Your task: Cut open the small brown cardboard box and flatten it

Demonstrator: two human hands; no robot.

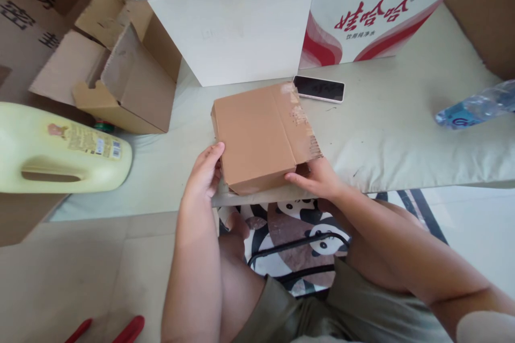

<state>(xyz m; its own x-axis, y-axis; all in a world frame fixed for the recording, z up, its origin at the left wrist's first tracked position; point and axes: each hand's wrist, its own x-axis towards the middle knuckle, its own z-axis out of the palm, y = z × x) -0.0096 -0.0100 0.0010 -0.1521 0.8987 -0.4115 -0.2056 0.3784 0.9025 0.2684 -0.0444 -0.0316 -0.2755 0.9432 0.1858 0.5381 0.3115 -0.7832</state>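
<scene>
A small brown cardboard box point(253, 134) lies on the pale green cloth in front of me. Its right end has a worn flap point(300, 118) with torn paper along the edge. My left hand point(206, 169) grips the box's left side, thumb on the near left edge and fingers curled beside it. At the near right corner, my right hand point(317, 176) has its thumb against the front side, and its other fingers are partly hidden under the flap. Just behind the flap, a phone point(319, 89) with a dark screen lies flat.
White cartons point(241, 37) and a red-and-white water carton point(370, 21) stand at the back. On the left are an open cardboard box point(137, 80) and a yellow jug point(104, 163). A plastic bottle point(466, 112) lies at right on the cloth-covered surface point(386, 134).
</scene>
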